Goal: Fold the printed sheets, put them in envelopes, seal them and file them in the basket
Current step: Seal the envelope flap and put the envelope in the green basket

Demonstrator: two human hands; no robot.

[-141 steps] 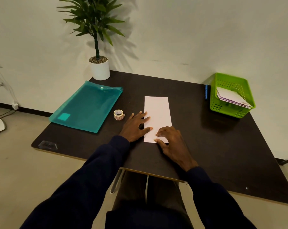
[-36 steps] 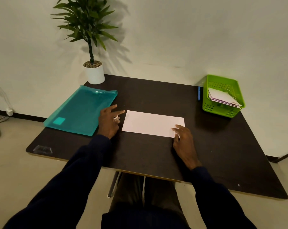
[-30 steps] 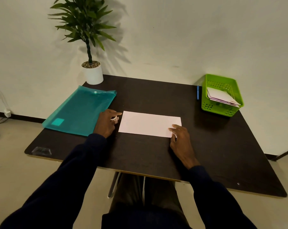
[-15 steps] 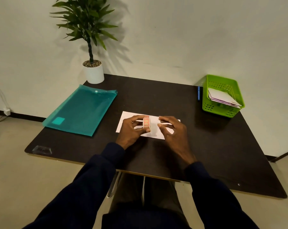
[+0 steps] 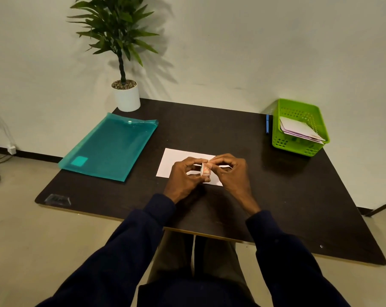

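Two hands [image 5: 207, 173] pinch small orange-white tape roll [image 5: 205, 169] above white envelope [image 5: 176, 160].

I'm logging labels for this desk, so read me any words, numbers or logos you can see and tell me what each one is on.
No text here can be read.
Small roll held between left hand and right hand: orange-pink print, too blurred to read.
Teal folder: lighter square patch near its corner, no legible writing.
White envelope on the table: blank as seen.
Envelopes in the green basket: no markings legible.
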